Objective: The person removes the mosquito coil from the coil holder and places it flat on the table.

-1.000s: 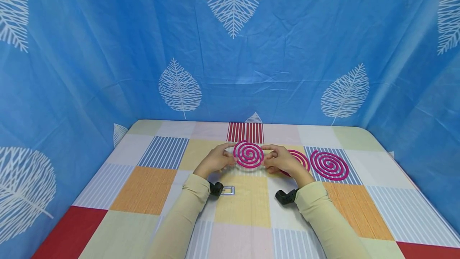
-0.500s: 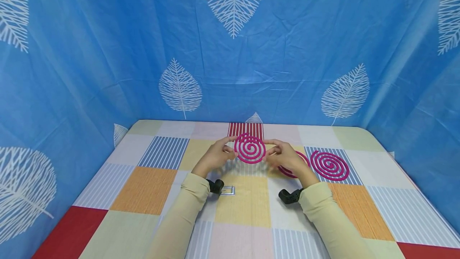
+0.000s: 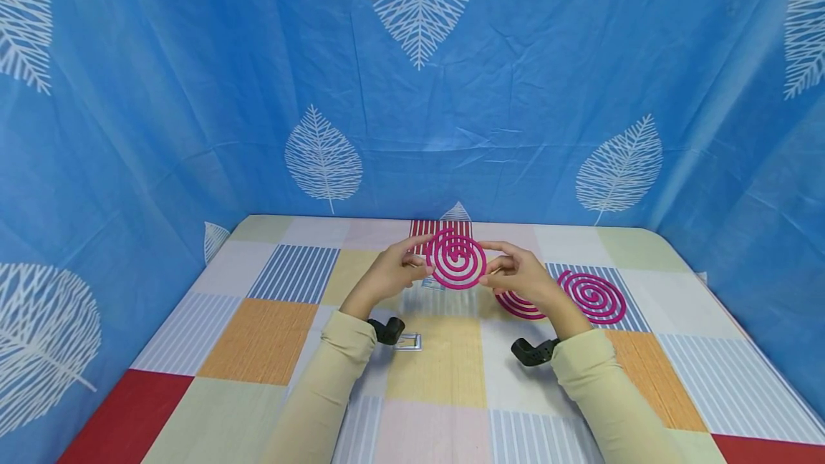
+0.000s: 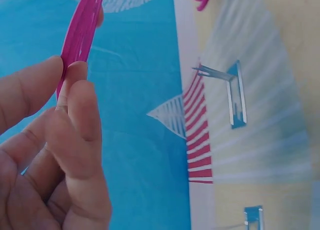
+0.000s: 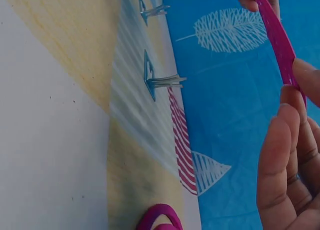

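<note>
A pink mosquito coil [image 3: 456, 263] is held up above the table between both hands, its spiral facing the head camera. My left hand [image 3: 387, 276] pinches its left edge between thumb and fingers; my right hand [image 3: 530, 279] pinches the right edge. Both wrist views show the coil [image 4: 79, 37] nearly edge-on. Below and behind it stands a small metal coil stand [image 5: 150, 77] with a prong rising from its flat frame. Another such stand [image 3: 409, 341] lies nearer, beside the left wrist's black camera mount.
Two more pink coils lie on the right: one [image 3: 520, 308] is partly covered by the right hand, the other [image 3: 591, 298] lies flat on a blue-striped patch. A patchwork cloth [image 3: 438, 364] covers the table. Blue leaf-print curtain [image 3: 490, 149] encloses the back and sides.
Both hands have raised the coil off the table area and tilted it more upright, shifting it slightly right. The metal stand behind it has come into view.
</note>
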The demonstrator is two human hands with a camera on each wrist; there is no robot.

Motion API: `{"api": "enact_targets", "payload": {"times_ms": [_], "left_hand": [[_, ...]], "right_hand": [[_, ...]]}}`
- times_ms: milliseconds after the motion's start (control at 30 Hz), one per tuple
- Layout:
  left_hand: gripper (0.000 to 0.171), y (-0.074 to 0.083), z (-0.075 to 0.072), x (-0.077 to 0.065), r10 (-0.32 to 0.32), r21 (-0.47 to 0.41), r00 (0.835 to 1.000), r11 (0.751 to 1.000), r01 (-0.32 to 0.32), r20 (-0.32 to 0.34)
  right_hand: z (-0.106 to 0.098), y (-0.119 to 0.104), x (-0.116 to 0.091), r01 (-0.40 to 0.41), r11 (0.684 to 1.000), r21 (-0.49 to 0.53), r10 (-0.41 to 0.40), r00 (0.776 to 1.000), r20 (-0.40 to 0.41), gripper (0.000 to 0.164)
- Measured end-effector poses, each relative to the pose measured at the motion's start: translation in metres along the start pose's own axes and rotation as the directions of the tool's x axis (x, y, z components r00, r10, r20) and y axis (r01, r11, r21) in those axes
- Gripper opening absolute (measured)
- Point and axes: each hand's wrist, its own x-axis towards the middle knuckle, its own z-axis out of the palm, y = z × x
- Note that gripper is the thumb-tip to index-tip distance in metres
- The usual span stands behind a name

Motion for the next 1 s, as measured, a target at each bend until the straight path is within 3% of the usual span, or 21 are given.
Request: {"api": "enact_targets", "payload": {"times_ms": [367,633,1000], "left_hand": [[0.062,0.015,0.005,-0.005,0.047,-0.015,0.998,0.999,-0.046,0.041],[0.064,0.023,0.016,-0.009,0.036,-0.015,0.996,0.999,-0.034,0.085],[0.07,0.023,0.036,-0.01,0.028,-0.004,0.988,1.0,-0.028,0.154]], "right_hand": [[-0.016,-0.001,-0.014,0.05,0.997,0.056,-0.053,0.997,0.053,0.069],[-0.03,0.003,-0.026,0.12,0.992,0.041,-0.124,0.983,0.132,0.072],[-0.048,0.011,-0.04,0.108,0.994,0.017,-0.11,0.975,0.195,0.068]]}}
